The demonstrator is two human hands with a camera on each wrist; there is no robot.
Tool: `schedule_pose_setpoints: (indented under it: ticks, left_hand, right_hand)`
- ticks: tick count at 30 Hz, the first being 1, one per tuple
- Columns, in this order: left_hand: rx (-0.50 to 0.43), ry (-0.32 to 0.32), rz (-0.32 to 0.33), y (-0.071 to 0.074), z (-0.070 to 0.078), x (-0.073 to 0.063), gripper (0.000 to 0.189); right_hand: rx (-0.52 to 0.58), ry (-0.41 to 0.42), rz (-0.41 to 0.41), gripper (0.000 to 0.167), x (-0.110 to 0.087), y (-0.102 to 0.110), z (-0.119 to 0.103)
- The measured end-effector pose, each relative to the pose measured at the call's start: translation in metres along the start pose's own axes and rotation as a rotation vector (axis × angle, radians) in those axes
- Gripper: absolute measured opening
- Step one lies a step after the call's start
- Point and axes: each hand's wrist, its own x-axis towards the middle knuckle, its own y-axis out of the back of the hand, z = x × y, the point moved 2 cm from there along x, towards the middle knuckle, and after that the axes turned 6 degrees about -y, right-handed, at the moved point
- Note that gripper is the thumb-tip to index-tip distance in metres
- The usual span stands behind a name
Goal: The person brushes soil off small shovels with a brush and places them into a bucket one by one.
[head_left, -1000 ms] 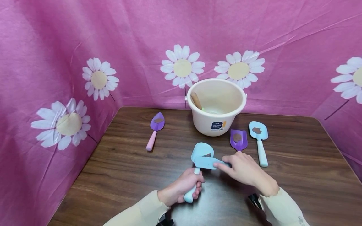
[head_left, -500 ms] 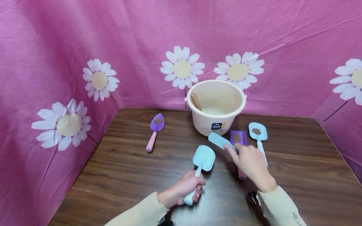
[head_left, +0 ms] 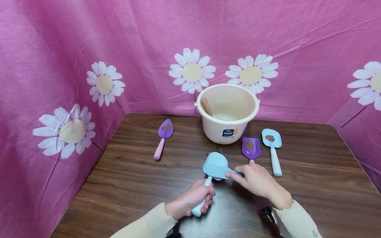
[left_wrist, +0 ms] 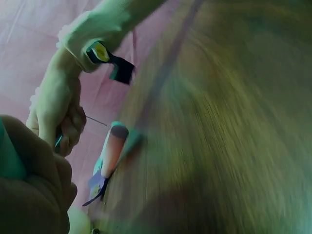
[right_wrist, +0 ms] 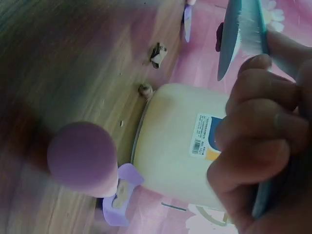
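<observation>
In the head view my left hand (head_left: 194, 198) grips the white-blue handle of a light blue toy shovel (head_left: 215, 158), its blade off the table. My right hand (head_left: 259, 180) holds a blue brush (head_left: 218, 171) across that blade. In the right wrist view the brush's pale bristles (right_wrist: 251, 29) meet the shovel blade (right_wrist: 229, 48), and a dark brown lump clings to the blade's far side. Small brown bits of dirt (right_wrist: 158, 54) lie on the table below. The left wrist view is dim; only part of my left hand (left_wrist: 36, 180) shows.
A cream bucket (head_left: 226, 129) with a brown-handled tool (head_left: 206, 107) inside stands at the back. Dirt-marked tools lie around: a purple trowel (head_left: 165, 129) on the left, a purple shovel (head_left: 251, 147) and another light blue shovel (head_left: 275, 158) on the right.
The brush lifted toward the bucket, then came back down onto the shovel blade. The brown patch on the blade's face is gone from view, and bits now show on the table beyond it.
</observation>
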Motion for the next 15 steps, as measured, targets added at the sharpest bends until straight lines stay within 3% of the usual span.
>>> schedule_pose_setpoints:
  ticks: [4,10,15]
  left_hand:
    - [0.039,-0.014,-0.009,0.001,0.0,-0.003,0.017]
    - [0.017,0.005,-0.014,0.0,-0.003,-0.002,0.016]
    - [0.008,-0.011,0.006,0.002,-0.002,0.002,0.018]
  right_hand:
    - [-0.014,-0.031,0.04,0.05,0.005,0.002,0.01]
    - [-0.047,-0.066,0.167,0.046,0.012,0.001,0.022]
    - [-0.061,0.022,0.17,0.046,0.009,0.005,0.016]
